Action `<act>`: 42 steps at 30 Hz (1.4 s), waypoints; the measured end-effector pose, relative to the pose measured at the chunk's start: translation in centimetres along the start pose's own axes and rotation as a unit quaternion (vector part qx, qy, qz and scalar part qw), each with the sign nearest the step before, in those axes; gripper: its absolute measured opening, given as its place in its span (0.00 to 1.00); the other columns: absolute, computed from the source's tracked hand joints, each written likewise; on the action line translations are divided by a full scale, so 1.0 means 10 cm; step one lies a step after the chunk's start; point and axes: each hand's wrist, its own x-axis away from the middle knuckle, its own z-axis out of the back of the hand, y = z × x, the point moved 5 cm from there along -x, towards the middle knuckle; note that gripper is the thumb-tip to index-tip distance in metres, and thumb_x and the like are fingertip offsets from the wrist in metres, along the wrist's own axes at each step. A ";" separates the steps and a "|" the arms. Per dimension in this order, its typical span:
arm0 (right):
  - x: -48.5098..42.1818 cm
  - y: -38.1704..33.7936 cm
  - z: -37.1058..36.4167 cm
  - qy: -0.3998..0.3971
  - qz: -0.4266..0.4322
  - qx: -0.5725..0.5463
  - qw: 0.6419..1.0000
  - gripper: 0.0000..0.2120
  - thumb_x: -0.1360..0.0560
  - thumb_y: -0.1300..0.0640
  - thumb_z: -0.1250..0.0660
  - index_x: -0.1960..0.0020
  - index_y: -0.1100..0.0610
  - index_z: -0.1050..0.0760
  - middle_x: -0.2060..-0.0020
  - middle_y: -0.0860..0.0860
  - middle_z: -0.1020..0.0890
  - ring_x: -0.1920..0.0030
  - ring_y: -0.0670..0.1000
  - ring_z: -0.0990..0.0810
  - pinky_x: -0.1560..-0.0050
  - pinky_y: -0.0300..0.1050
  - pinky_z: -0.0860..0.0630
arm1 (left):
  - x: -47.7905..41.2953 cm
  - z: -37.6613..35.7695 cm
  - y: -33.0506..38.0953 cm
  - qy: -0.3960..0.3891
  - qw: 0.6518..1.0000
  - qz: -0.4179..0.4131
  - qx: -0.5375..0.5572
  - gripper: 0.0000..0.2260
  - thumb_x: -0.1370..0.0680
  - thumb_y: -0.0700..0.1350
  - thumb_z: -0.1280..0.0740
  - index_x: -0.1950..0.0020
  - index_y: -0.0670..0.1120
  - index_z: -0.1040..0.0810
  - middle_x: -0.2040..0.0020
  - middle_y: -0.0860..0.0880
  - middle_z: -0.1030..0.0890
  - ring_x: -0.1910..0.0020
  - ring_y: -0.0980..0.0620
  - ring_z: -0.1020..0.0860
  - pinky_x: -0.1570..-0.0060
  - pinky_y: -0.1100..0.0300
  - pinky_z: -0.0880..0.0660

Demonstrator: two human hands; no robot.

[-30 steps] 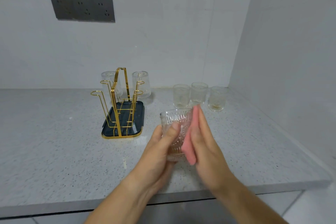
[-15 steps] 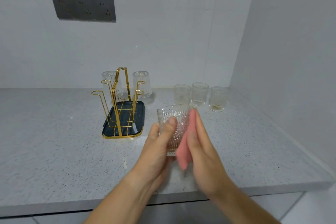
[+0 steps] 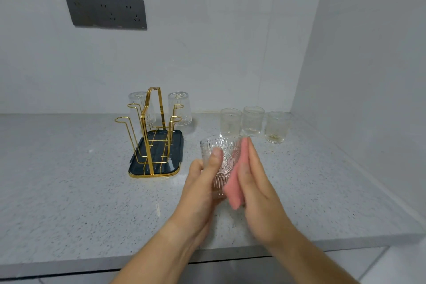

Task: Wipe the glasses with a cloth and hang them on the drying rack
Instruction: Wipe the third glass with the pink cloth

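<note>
**Patterned glass held over the table, pink cloth pressed to its side**

The left hand (image 3: 202, 182) is wrapped around a clear embossed drinking glass (image 3: 220, 157), thumb across its near face, holding it upright above the speckled grey stone table (image 3: 69, 191). The right hand (image 3: 255, 189) is almost flat, fingers straight and together, pressing a pink cloth (image 3: 235, 182) against the glass's right side; the cloth is sandwiched between palm and glass, its lower edge hanging just below the glass base.

To the left of the hands stands the gold wire drying rack (image 3: 152, 131) on its dark blue tray (image 3: 159, 163) with a gold rim. Two clear ribbed glasses hang upside down on its far pegs, one on the left (image 3: 138, 106) and one on the right (image 3: 181, 108). The near pegs, with looped tips, are bare.

Behind the held glass, three more clear glasses stand upright in a row near the back wall: the left one (image 3: 230, 121), the middle one (image 3: 253, 120) and the right one (image 3: 276, 127), close together, the last nearest the right-hand wall.

The table's front edge runs just under the forearms. Bare surface stretches wide on the left of the rack and to the right of the hands, out to the side wall. A dark grey socket panel (image 3: 106, 12) sits on the back wall above the rack.
</note>
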 end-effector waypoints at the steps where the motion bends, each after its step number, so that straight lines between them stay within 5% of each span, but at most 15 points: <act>1: -0.08 -0.03 0.05 0.008 -0.008 -0.010 1.000 0.31 0.21 0.37 0.51 0.19 0.37 0.51 0.21 0.29 0.45 0.31 0.19 0.45 0.34 0.17 0.44 | -0.02 -0.01 -0.02 -0.006 1.000 0.007 0.011 0.32 0.24 0.63 0.30 0.30 0.41 0.25 0.39 0.42 0.15 0.39 0.44 0.15 0.34 0.40 0.22; 4: -0.16 -0.07 0.09 0.016 -0.017 -0.033 0.999 0.31 0.21 0.37 0.52 0.18 0.38 0.50 0.23 0.30 0.43 0.40 0.14 0.40 0.39 0.16 0.37 | -0.01 -0.06 -0.04 -0.028 0.998 0.037 0.030 0.22 0.16 0.58 0.43 0.34 0.47 0.16 0.37 0.44 0.15 0.36 0.44 0.17 0.32 0.41 0.25; 7: -0.03 0.04 -0.02 -0.001 -0.002 -0.001 1.000 0.31 0.22 0.35 0.53 0.21 0.34 0.59 0.22 0.27 0.52 0.32 0.17 0.50 0.40 0.12 0.47 | -0.02 -0.06 -0.01 -0.045 0.995 0.058 0.071 0.23 0.14 0.57 0.46 0.38 0.49 0.14 0.37 0.45 0.15 0.36 0.46 0.17 0.28 0.42 0.29; 15: 0.22 0.26 -0.09 -0.005 0.036 0.037 0.999 0.29 0.20 0.40 0.52 0.24 0.32 0.62 0.23 0.23 0.55 0.23 0.26 0.54 0.29 0.19 0.53 | -0.04 0.08 -0.15 -0.027 0.998 0.056 0.033 0.30 0.26 0.53 0.23 0.29 0.40 0.27 0.39 0.37 0.16 0.40 0.39 0.16 0.35 0.42 0.21; 18: 0.15 0.22 0.01 0.017 0.025 -0.001 1.000 0.26 0.19 0.39 0.51 0.25 0.29 0.58 0.25 0.27 0.39 0.22 0.31 0.44 0.23 0.28 0.46 | -0.06 0.07 -0.13 -0.057 0.996 0.059 0.045 0.27 0.24 0.53 0.27 0.30 0.40 0.22 0.34 0.34 0.19 0.36 0.37 0.19 0.33 0.42 0.25; 21: 0.01 0.15 0.11 0.043 0.014 -0.026 0.999 0.27 0.19 0.37 0.51 0.22 0.32 0.53 0.42 0.24 0.26 0.33 0.28 0.30 0.23 0.35 0.39 | -0.02 -0.02 -0.15 -0.093 0.991 0.077 0.056 0.20 0.19 0.53 0.36 0.31 0.45 0.19 0.33 0.39 0.18 0.30 0.38 0.23 0.26 0.39 0.31; 24: 0.01 0.15 0.09 0.053 0.016 -0.031 0.998 0.27 0.20 0.33 0.52 0.21 0.33 0.50 0.29 0.35 0.33 0.29 0.33 0.34 0.21 0.34 0.44 | -0.03 -0.02 -0.15 -0.082 0.993 0.073 0.040 0.21 0.17 0.54 0.40 0.30 0.45 0.20 0.34 0.41 0.17 0.30 0.38 0.23 0.26 0.37 0.32; 27: 0.12 0.22 0.02 0.040 0.020 -0.044 0.998 0.28 0.21 0.34 0.51 0.23 0.31 0.54 0.21 0.30 0.42 0.23 0.29 0.43 0.26 0.24 0.46 | -0.05 0.02 -0.17 -0.058 0.996 0.064 0.015 0.34 0.24 0.58 0.26 0.25 0.42 0.30 0.35 0.40 0.16 0.35 0.40 0.18 0.29 0.37 0.28; 29: 0.17 0.30 -0.02 0.027 0.024 -0.043 0.998 0.26 0.20 0.38 0.50 0.24 0.31 0.54 0.28 0.21 0.37 0.28 0.25 0.40 0.28 0.23 0.41 | -0.04 0.06 -0.17 -0.024 0.998 0.054 0.002 0.36 0.28 0.56 0.22 0.28 0.41 0.31 0.40 0.40 0.15 0.40 0.41 0.15 0.35 0.39 0.22; 31: 0.21 0.35 -0.04 0.029 0.030 -0.036 0.998 0.24 0.17 0.40 0.51 0.22 0.31 0.51 0.41 0.36 0.24 0.39 0.36 0.26 0.37 0.25 0.31 | -0.02 0.08 -0.14 -0.020 0.997 0.061 0.034 0.34 0.26 0.55 0.23 0.28 0.38 0.29 0.37 0.36 0.17 0.43 0.40 0.15 0.42 0.44 0.18; 33: 0.25 0.30 -0.03 0.032 0.043 -0.011 0.998 0.22 0.16 0.43 0.50 0.22 0.38 0.39 0.63 0.42 0.24 0.59 0.39 0.23 0.49 0.30 0.25 | -0.03 0.08 -0.11 -0.043 0.993 0.072 0.086 0.28 0.23 0.54 0.28 0.30 0.37 0.23 0.36 0.35 0.18 0.44 0.40 0.16 0.45 0.45 0.19; 35: 0.20 0.20 0.03 0.017 0.009 -0.040 0.999 0.20 0.16 0.47 0.50 0.36 0.52 0.23 0.72 0.47 0.21 0.68 0.39 0.21 0.59 0.30 0.24 | -0.04 0.10 -0.10 -0.062 0.989 0.082 0.104 0.24 0.22 0.55 0.33 0.35 0.39 0.18 0.38 0.36 0.17 0.45 0.40 0.18 0.44 0.44 0.21; 38: 0.01 0.05 0.26 0.048 -0.030 -0.079 0.995 0.20 0.16 0.44 0.49 0.48 0.48 0.19 0.62 0.49 0.14 0.58 0.47 0.16 0.55 0.46 0.17 | -0.02 0.11 -0.12 -0.081 0.989 0.087 0.091 0.17 0.23 0.56 0.33 0.46 0.48 0.11 0.46 0.40 0.14 0.52 0.43 0.18 0.52 0.49 0.22; 40: -0.11 -0.09 0.37 0.048 -0.006 -0.040 0.998 0.23 0.15 0.45 0.49 0.60 0.50 0.23 0.50 0.39 0.14 0.47 0.38 0.17 0.47 0.40 0.21 | 0.00 0.10 -0.12 -0.089 0.990 0.087 0.069 0.14 0.24 0.56 0.33 0.51 0.51 0.10 0.50 0.42 0.14 0.55 0.44 0.18 0.56 0.51 0.22; 42: -0.16 -0.21 0.37 -0.001 0.031 0.017 0.999 0.24 0.14 0.48 0.49 0.58 0.56 0.21 0.39 0.42 0.20 0.35 0.32 0.24 0.32 0.33 0.29 | 0.01 0.08 -0.12 -0.100 0.990 0.087 0.052 0.14 0.25 0.56 0.33 0.51 0.51 0.10 0.51 0.43 0.14 0.55 0.43 0.19 0.56 0.51 0.23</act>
